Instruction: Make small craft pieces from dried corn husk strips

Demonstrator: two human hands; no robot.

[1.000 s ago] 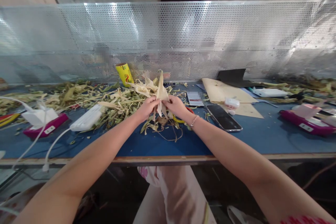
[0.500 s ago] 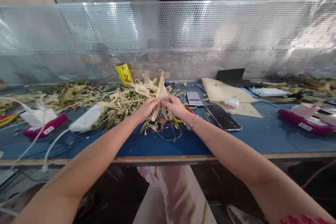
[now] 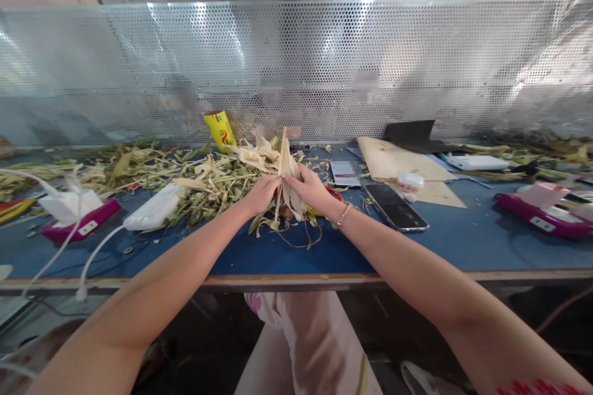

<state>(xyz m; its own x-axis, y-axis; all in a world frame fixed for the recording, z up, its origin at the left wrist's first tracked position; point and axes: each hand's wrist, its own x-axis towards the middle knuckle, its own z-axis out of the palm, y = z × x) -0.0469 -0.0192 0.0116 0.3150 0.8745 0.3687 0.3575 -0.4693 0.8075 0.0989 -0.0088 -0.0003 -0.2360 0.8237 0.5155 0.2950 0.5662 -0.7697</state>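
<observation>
Both of my hands meet over the near middle of the blue table, pinching a pale dried corn husk (image 3: pixel 288 163) between them. My left hand (image 3: pixel 263 193) is closed on its left side, thumb and fingers at the husk's middle. From the right, my right hand (image 3: pixel 311 187) grips the same husk, its thumb close to the left one. The husk's tip points up and its strips hang down below the fingers. Behind and to the left lies a heap of dried leaves and husks (image 3: pixel 217 182). A loose string (image 3: pixel 296 245) curls on the table beneath my hands.
A yellow tube (image 3: pixel 219 131) stands tilted behind the heap. To the right lie a phone (image 3: pixel 396 207), an earbud case (image 3: pixel 410 182), a small card (image 3: pixel 345 173) and brown paper (image 3: pixel 389 160). Left are a white power bank (image 3: pixel 155 207) and a purple power strip (image 3: pixel 81 225). A perforated metal screen (image 3: pixel 306 68) closes the back.
Both hands keep hold of the husk in nearly the same place. The husk's lower strips have shifted slightly to the right. The whole view has moved a little.
</observation>
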